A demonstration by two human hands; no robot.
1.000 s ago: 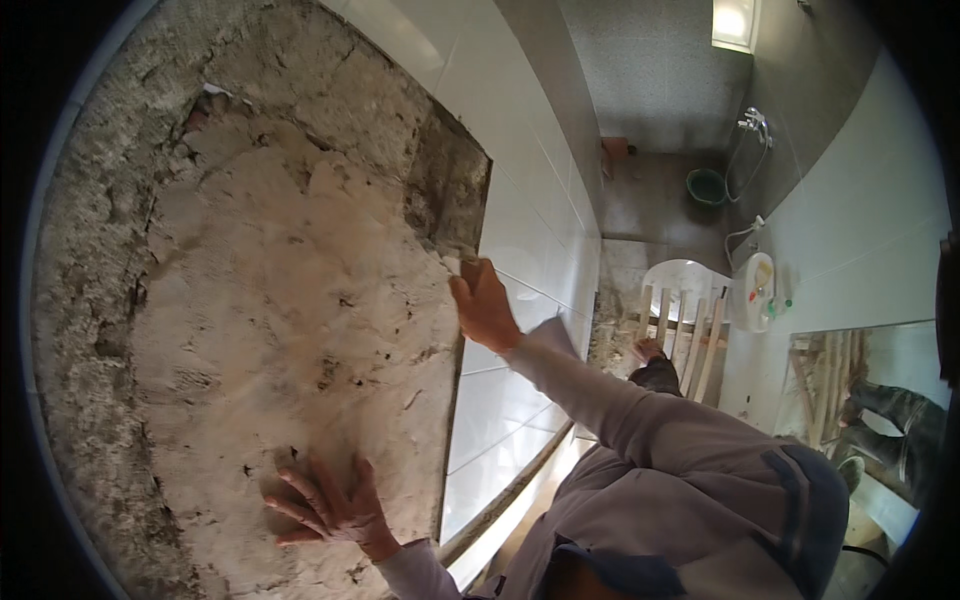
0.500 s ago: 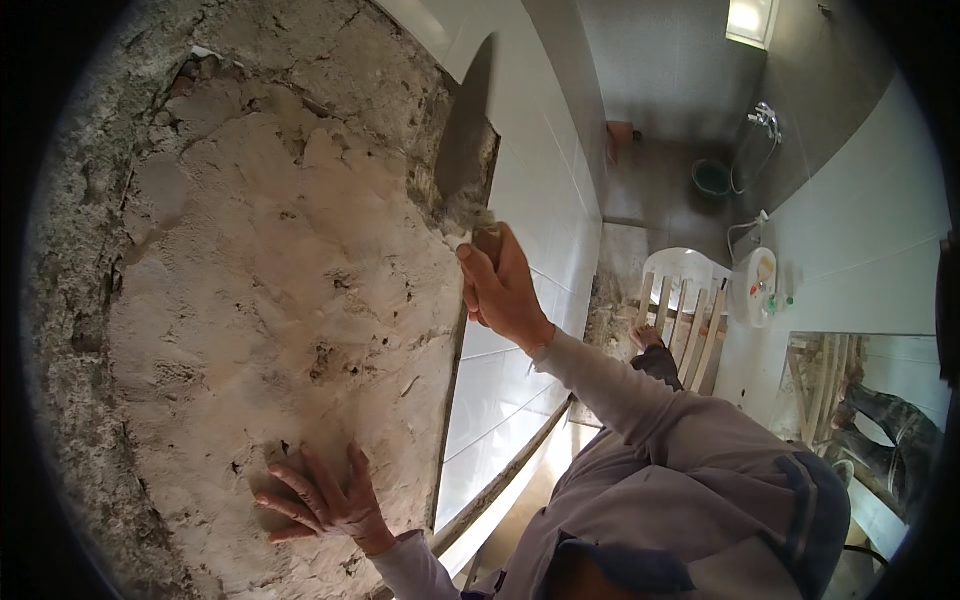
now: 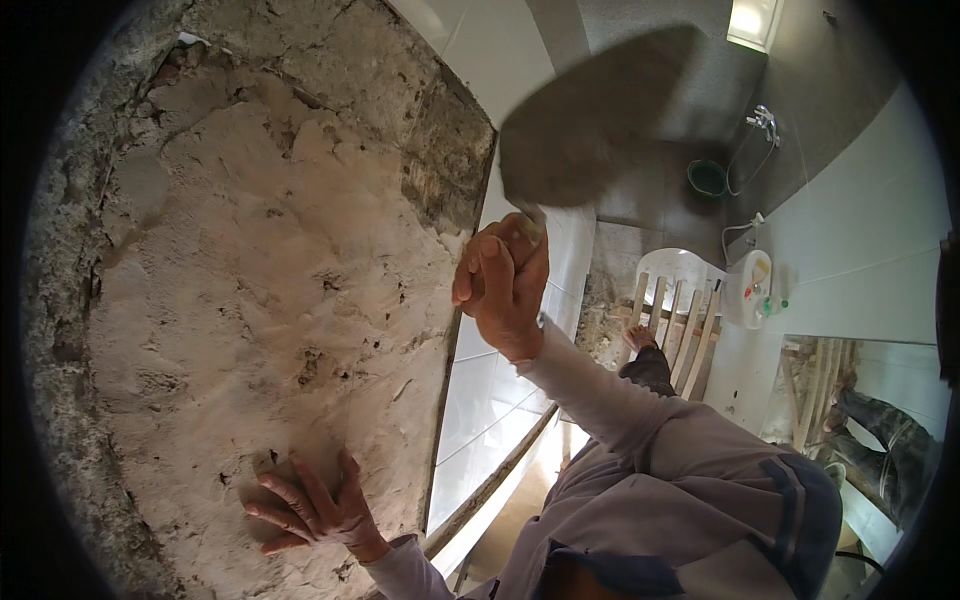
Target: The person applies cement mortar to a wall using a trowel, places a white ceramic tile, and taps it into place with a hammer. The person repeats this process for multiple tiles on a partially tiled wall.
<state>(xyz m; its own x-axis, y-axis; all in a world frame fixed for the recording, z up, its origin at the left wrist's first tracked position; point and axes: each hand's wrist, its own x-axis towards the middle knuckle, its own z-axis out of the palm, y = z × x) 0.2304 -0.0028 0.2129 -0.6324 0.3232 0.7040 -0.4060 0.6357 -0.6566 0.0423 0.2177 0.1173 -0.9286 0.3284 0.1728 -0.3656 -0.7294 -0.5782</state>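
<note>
My left hand [image 3: 318, 512] lies with spread fingers against the rough, pale plaster patch [image 3: 260, 300] at the lower left. My right hand [image 3: 512, 295] is wrapped round the handle of a trowel [image 3: 590, 125]. Its broad grey blade points up and right, somewhat blurred, beyond the patch's right edge. The blade is clear of the plaster. Next to the blade, a darker bare strip [image 3: 450, 140] of wall meets the white tiles [image 3: 475, 395]. Most of the trowel's handle is hidden by my fingers.
Wooden slats [image 3: 695, 345] lie below, with my foot [image 3: 640, 340] beside them. A white shelf [image 3: 745, 290] holds small items. Farther off are a green basin [image 3: 707, 177] and a shower tap [image 3: 763, 122]. A mirror [image 3: 850, 420] stands at right; a wooden beam [image 3: 490, 480] runs below the tiles.
The trowel has swung right, off the wall's edge, and its blade has turned from edge-on to broadside. My right wrist has rotated. The left hand stays on the plaster.
</note>
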